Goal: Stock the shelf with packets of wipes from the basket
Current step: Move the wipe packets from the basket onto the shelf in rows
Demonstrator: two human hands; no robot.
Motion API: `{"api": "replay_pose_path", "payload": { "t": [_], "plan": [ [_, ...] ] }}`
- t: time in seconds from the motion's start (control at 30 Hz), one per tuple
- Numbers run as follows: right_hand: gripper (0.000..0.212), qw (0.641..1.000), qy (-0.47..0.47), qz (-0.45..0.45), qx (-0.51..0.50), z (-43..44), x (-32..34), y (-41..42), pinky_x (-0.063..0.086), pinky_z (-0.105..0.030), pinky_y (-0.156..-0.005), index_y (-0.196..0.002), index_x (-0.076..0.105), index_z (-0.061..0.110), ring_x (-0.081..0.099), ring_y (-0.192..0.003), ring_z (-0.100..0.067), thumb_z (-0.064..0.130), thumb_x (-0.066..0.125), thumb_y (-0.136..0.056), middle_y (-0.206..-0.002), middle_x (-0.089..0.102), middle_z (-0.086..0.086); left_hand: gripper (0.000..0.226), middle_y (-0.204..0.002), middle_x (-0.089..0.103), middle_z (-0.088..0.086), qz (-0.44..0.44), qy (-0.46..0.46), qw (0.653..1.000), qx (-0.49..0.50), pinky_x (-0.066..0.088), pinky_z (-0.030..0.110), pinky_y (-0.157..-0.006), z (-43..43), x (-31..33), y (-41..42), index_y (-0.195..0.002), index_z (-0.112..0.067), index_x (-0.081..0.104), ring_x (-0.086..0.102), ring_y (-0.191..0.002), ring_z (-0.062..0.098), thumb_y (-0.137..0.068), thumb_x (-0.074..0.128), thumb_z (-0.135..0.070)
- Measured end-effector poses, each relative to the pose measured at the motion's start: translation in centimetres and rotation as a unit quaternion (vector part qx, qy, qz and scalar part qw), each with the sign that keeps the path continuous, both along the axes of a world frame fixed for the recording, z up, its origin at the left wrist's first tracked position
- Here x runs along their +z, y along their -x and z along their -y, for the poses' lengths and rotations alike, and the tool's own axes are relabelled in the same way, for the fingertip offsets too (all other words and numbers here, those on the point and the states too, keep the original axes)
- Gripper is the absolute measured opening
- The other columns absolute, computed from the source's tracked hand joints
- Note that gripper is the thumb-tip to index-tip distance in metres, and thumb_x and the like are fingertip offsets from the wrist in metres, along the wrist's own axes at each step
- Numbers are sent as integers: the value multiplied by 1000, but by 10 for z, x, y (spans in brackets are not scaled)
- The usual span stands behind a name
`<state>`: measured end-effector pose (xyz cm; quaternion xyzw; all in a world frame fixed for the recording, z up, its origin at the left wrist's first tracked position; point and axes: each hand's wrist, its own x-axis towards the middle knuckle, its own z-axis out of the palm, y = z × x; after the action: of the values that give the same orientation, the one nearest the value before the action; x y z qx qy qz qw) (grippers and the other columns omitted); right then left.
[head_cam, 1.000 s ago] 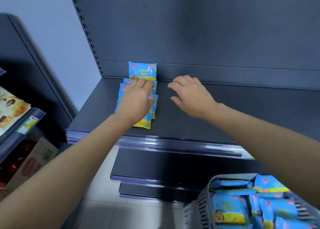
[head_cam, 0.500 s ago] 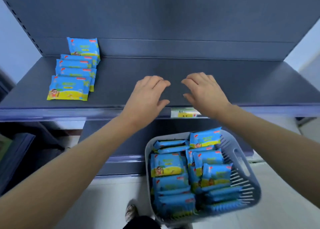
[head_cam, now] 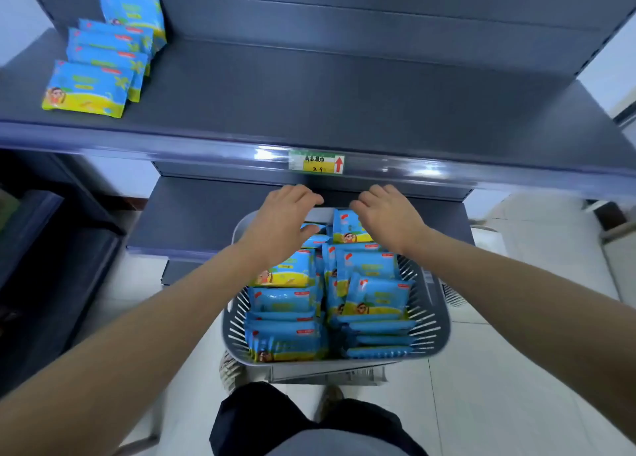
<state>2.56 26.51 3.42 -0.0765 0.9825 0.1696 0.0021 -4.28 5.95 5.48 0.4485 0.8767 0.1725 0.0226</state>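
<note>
Basket (head_cam: 428, 321): grey plastic, slatted walls, rounded corners, standing on pale glossy floor tiles (head_cam: 499, 386) below the shelf front. It holds glossy blue-and-yellow film packets of wipes (head_cam: 285, 338), rectangular and soft-edged, packed on edge in two rough columns, long axes across the basket. Shelf (head_cam: 309, 87): dark grey matte metal, with a clear plastic front rail carrying a green-white price label (head_cam: 316, 162) marked with a red arrow. At the shelf's left end is a shelved row of packets (head_cam: 89, 89), four of them overlapping front to back, long axes parallel to the rail; the rearmost leans upright on the back panel. Left hand (head_cam: 285, 221) and right hand (head_cam: 385, 218) are over the basket's far end, palms down, fingers loosely bent, grasping nothing. Contact with the packets: cannot tell.
</note>
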Motion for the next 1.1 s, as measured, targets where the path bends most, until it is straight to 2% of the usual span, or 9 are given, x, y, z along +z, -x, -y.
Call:
{"api": "replay_pose_path", "payload": {
  "t": [0.13, 0.23, 0.4, 0.47, 0.6, 0.77, 0.9, 1.0, 1.1],
  "plan": [
    [40, 997, 15, 59, -37, -6, -27, 5, 38, -36, -88, -125, 48, 10, 48, -108, -28, 16, 56, -87, -121, 53, -8, 42, -127, 50, 3, 17, 22, 999, 19, 26, 29, -100, 12, -15, -10, -129, -15, 49, 42, -119, 22, -89, 59, -26],
    [57, 992, 1, 91, -82, -13, -36, 8, 37, -37, -96, -133, 38, 10, 44, -118, -28, 23, 63, -84, -130, 47, -9, 42, -126, 51, 5, 18, 26, 999, 31, 23, 26, -96, 19, -23, -12, -128, -14, 50, 43, -116, 24, -89, 60, -25],
    [60, 990, -21, 92, -104, -13, -43, 8, 38, -37, -93, -129, 38, 7, 48, -113, -29, 12, 68, -77, -124, 50, -11, 43, -124, 53, 5, 22, 45, 998, 43, 26, 31, -103, 26, -31, -13, -127, -13, 51, 45, -118, 24, -88, 61, -28],
    [63, 990, -20, 89, -106, -12, -44, 8, 39, -38, -93, -127, 39, 5, 48, -112, -30, 8, 71, -72, -123, 49, -13, 44, -124, 53, 4, 27, 66, 997, 40, 29, 33, -101, 27, -34, -14, -128, -14, 50, 45, -116, 24, -88, 60, -29],
    [64, 991, -25, 76, -103, -8, -42, 4, 40, -38, -92, -126, 40, 5, 49, -111, -30, 9, 72, -71, -121, 49, -14, 47, -128, 49, 3, 56, 127, 990, 32, 32, 36, -100, 36, -42, -19, -131, -15, 47, 43, -121, 24, -88, 59, -31],
    [42, 992, -37, 77, -90, 1, -37, -4, 40, -39, -89, -119, 48, 6, 50, -108, -30, 9, 64, -80, -118, 52, -13, 51, -125, 53, 3, 120, 181, 976, -3, 36, 36, -97, 47, -57, -33, -126, -16, 51, 47, -115, 24, -82, 65, -39],
    [40, 994, 9, 67, -81, 15, -26, -5, 44, -41, -85, -118, 49, 5, 52, -106, -32, 2, 61, -80, -116, 52, -14, 53, -116, 57, 0, 185, 250, 950, -33, 39, 33, -94, 53, -71, -45, -119, -19, 54, 52, -105, 21, -74, 72, -42],
    [38, 995, 48, 56, -74, 25, -16, -4, 44, -41, -81, -116, 47, 7, 56, -99, -32, -2, 56, -81, -110, 56, -13, 44, -108, 62, -1, 221, 297, 929, -28, 47, 34, -90, 56, -81, -49, -110, -20, 57, 58, -97, 21, -73, 76, -34],
    [32, 994, 84, 41, -63, 34, -9, -4, 41, -40, -75, -108, 47, 9, 57, -90, -31, -3, 54, -80, -101, 57, -11, 36, -103, 64, 1, 205, 341, 917, -42, 48, 35, -87, 58, -90, -51, -100, -17, 60, 61, -95, 23, -72, 77, -30]
  ]
}}
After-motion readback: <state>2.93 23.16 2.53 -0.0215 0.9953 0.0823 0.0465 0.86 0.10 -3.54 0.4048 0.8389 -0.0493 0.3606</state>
